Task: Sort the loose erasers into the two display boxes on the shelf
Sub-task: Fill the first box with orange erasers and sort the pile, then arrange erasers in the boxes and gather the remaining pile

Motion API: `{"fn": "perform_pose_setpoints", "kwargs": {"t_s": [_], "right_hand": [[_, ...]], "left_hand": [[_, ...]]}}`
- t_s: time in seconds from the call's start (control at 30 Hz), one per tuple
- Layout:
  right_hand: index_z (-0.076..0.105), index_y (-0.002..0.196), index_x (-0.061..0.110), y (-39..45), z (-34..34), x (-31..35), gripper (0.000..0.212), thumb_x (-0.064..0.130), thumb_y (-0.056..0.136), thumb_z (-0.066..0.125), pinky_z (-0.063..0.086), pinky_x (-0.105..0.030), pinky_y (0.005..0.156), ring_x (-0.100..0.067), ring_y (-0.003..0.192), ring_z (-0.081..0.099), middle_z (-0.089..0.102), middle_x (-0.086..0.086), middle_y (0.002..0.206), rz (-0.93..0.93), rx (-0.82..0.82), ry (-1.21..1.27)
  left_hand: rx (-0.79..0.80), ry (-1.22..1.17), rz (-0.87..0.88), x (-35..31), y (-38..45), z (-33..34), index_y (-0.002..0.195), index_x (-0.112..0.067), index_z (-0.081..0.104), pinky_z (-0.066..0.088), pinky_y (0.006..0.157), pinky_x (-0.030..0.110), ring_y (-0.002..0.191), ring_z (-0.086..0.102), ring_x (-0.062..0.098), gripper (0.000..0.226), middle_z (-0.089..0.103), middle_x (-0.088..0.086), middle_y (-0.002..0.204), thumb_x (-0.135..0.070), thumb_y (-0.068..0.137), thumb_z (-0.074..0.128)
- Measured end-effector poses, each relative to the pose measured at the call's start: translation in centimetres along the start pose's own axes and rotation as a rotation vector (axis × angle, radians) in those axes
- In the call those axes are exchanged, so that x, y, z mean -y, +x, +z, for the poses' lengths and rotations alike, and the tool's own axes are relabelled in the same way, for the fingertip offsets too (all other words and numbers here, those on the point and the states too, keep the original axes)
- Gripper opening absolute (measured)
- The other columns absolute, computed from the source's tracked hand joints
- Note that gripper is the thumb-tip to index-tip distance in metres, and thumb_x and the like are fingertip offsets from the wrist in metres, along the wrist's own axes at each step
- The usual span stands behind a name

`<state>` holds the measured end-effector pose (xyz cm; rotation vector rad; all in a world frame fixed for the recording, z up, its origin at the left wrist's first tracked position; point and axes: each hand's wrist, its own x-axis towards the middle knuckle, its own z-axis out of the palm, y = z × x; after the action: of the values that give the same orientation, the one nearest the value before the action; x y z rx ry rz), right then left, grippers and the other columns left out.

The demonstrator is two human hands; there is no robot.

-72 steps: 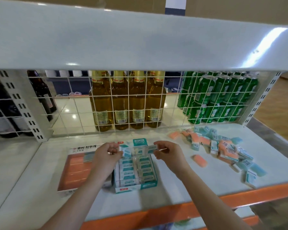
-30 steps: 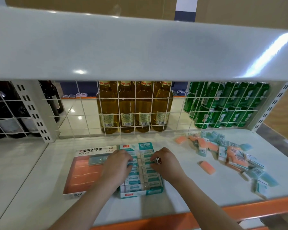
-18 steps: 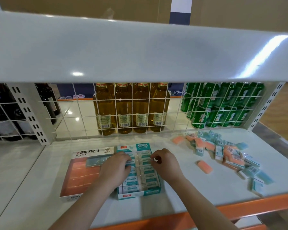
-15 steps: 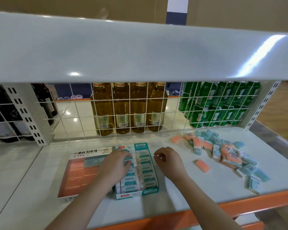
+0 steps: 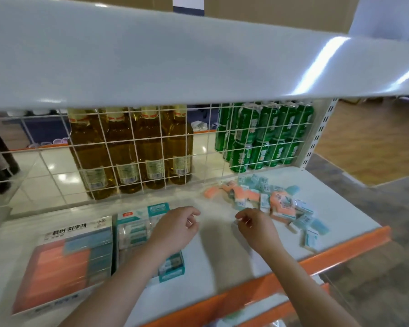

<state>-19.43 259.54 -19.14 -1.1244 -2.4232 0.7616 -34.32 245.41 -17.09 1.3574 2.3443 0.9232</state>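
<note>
White metal shelf with an orange front lip, and both display boxes sit on its left half. The orange box is far left, mostly filled with salmon-coloured erasers plus a few blue-grey ones along its right side. The teal box is right beside it, packed with wrapped teal erasers.

Left hand hovers over the teal box's right edge, fingers loosely curled, holding nothing as far as I can see. Right hand is over bare shelf just left of the loose eraser pile; thumb and fingertips look pinched on something small and pale, but it's too blurry to say for sure.

The pile is a jumble of orange and teal pieces on the right side. Behind the wire grid stand amber bottles and green cans.
</note>
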Motion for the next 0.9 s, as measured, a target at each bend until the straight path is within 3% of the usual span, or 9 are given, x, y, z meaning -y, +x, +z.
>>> {"fn": "perform_pose_setpoints", "kwargs": {"t_s": [0.1,0.23,0.37,0.43,0.63,0.73,0.8,0.9], "right_hand": [[0.066,0.099,0.017,0.1,-1.2,-1.5,0.015,0.016,0.086,0.057,0.033,-0.021,0.060,-0.011,0.076,0.051,0.057,0.003,0.085,0.031,-0.028,-0.015],[0.065,0.101,0.015,0.4,-2.1,-2.9,0.018,0.020,0.085,0.061,0.035,-0.020,0.066,-0.009,0.078,0.050,0.059,0.002,0.090,0.041,-0.050,-0.038],[0.064,0.111,0.018,0.7,-2.4,-3.3,0.035,0.041,0.085,0.060,0.035,-0.018,0.068,-0.007,0.082,0.051,0.063,0.001,0.104,0.073,0.024,-0.077],[0.064,0.112,0.018,0.9,-2.0,-3.4,0.043,0.049,0.083,0.058,0.034,-0.017,0.070,-0.008,0.083,0.051,0.060,0.002,0.099,0.089,0.041,-0.096],[0.062,0.070,0.007,1.6,-1.5,-3.6,0.042,0.044,0.087,0.054,0.024,-0.026,0.056,-0.014,0.066,0.040,0.051,-0.003,0.074,0.020,0.015,-0.170],[0.052,0.061,0.018,2.0,-1.6,-3.9,0.030,0.035,0.086,0.052,0.023,-0.024,0.054,-0.014,0.064,0.040,0.046,0.001,0.071,0.013,0.037,-0.138],[0.053,0.066,0.021,2.2,-1.8,-4.0,0.022,0.035,0.082,0.049,0.026,-0.024,0.055,-0.015,0.064,0.041,0.048,0.001,0.074,0.030,0.054,-0.125],[0.064,0.093,0.016,2.3,-2.6,-4.6,0.020,0.027,0.078,0.056,0.030,-0.023,0.063,-0.017,0.072,0.044,0.049,-0.001,0.093,0.057,0.053,-0.116]], "left_hand": [[0.024,-0.021,0.016,-0.8,1.2,1.5,0.115,-0.017,0.061,0.048,0.086,0.026,0.094,0.060,0.013,0.026,0.063,0.000,0.106,-0.019,0.089,0.056],[0.022,-0.023,0.000,-1.4,3.1,3.1,0.109,-0.017,0.064,0.048,0.084,0.027,0.088,0.059,0.012,0.022,0.065,-0.001,0.101,-0.019,0.088,0.058],[0.005,-0.026,-0.031,-2.1,5.0,4.3,0.108,-0.016,0.064,0.047,0.083,0.025,0.088,0.058,0.013,0.021,0.065,-0.001,0.100,-0.020,0.088,0.058],[0.000,-0.030,-0.043,-2.3,5.8,4.8,0.107,-0.016,0.064,0.046,0.083,0.025,0.088,0.058,0.013,0.021,0.065,-0.001,0.101,-0.020,0.088,0.058],[-0.007,0.004,-0.074,-2.4,7.2,5.6,0.108,-0.016,0.064,0.043,0.082,0.021,0.093,0.059,0.014,0.022,0.065,-0.001,0.105,-0.020,0.088,0.056],[0.004,0.022,-0.074,-2.6,7.8,6.1,0.108,-0.015,0.065,0.043,0.084,0.023,0.096,0.059,0.016,0.022,0.064,0.000,0.107,-0.022,0.087,0.059],[0.004,0.028,-0.081,-2.8,8.2,6.6,0.106,-0.015,0.066,0.043,0.084,0.023,0.098,0.059,0.017,0.022,0.064,0.000,0.109,-0.024,0.087,0.060],[-0.023,-0.007,-0.111,-3.2,8.9,7.2,0.102,-0.013,0.066,0.045,0.083,0.026,0.097,0.059,0.019,0.020,0.065,0.001,0.107,-0.024,0.086,0.060]]}}
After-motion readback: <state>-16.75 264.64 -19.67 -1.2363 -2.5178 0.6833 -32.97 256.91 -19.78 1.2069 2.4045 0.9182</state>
